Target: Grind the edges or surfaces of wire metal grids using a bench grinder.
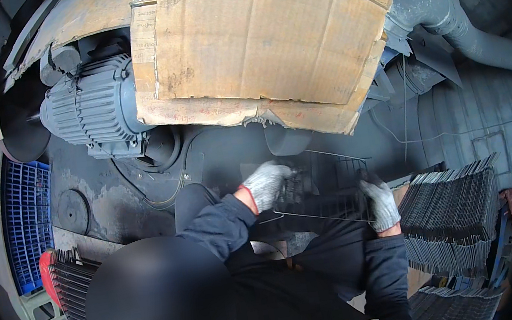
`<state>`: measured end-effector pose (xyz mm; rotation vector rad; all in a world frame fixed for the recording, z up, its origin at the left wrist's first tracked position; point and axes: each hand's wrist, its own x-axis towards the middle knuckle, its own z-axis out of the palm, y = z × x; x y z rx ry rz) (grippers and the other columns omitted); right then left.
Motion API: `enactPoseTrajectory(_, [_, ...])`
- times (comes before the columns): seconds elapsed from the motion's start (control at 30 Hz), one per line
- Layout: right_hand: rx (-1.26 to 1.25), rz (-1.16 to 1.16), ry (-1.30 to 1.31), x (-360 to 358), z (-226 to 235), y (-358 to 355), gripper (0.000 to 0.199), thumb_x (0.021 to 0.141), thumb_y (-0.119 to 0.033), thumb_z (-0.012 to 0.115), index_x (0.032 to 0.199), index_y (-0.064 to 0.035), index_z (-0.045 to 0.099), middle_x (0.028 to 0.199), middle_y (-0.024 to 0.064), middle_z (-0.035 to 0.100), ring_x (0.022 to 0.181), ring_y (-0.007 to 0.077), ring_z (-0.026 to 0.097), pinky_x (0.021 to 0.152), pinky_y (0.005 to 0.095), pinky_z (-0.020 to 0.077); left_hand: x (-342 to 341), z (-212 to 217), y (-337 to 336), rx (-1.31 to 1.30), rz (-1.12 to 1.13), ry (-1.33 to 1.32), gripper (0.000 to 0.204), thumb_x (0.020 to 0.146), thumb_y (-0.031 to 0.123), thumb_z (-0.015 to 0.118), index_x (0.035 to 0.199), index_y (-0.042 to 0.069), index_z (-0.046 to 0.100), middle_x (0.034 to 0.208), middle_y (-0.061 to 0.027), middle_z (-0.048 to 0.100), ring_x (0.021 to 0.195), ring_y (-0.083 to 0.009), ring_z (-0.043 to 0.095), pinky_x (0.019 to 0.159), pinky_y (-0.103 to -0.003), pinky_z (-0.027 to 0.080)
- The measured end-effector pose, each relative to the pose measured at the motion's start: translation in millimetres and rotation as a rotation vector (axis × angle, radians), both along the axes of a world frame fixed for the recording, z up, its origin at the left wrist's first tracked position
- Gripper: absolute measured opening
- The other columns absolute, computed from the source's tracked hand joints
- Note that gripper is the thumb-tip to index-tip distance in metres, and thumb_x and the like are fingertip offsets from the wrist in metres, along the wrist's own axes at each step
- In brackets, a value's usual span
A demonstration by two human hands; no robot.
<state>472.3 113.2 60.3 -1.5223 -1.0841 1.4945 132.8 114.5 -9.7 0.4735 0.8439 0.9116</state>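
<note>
Between my hands, over my lap, is a thin metal wire rack (327, 216), its grid blurred and dark against my clothes. My left hand (267, 183), in a grey-white knit glove with a red cuff edge, is closed at the rack's left end; its fingertips are dark and partly smeared. My right hand (381, 203), gloved likewise, grips the right end of the rack with fingers curled over it. Right beside that hand stands a thick stack of similar wire racks (452, 207), packed closely together.
A finned electric motor (93, 108) sits at left, and a large cardboard sheet (251, 41) covers the machine ahead. A grey duct (482, 36) bends down at far right. At left are a blue plastic crate (30, 220) and another stack of racks (76, 286). A dark round blur hides the lower left.
</note>
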Motion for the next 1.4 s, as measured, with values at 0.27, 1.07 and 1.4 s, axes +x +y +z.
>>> enactPoseTrajectory(0.27, [0.473,0.638,-0.443,-139,-19,20,0.03,0.107,-0.025,0.06,0.104,-0.0031,0.08,0.09,0.0133,0.071,0.082,0.0225,0.067,0.071,0.0347,0.0531,-126,59,-75,-0.391,0.305,0.041,0.012,0.102,0.012,0.061,0.105,0.003,0.07,0.086,-0.0077,0.07,0.072,-0.0202,0.067,0.068,-0.032,0.058])
enactPoseTrajectory(1.07, [0.215,0.213,0.339,-181,57,-103,0.032,0.105,0.003,0.061,0.137,-0.0005,0.058,0.11,0.0073,0.07,0.097,0.0139,0.068,0.088,0.0308,0.0574,-122,141,-206,0.314,0.469,0.501,0.024,0.099,-0.002,0.068,0.121,0.0,0.06,0.099,-0.0055,0.071,0.087,-0.0133,0.068,0.081,-0.029,0.056])
enactPoseTrajectory(1.4, [0.334,0.288,0.205,-178,44,-115,0.021,0.1,0.002,0.072,0.12,-0.0008,0.069,0.112,0.0064,0.074,0.102,0.0123,0.068,0.091,0.0304,0.0559,-114,141,-217,0.446,0.504,0.806,0.022,0.098,-0.001,0.073,0.118,0.001,0.063,0.1,-0.0039,0.07,0.089,-0.0107,0.063,0.083,-0.028,0.054])
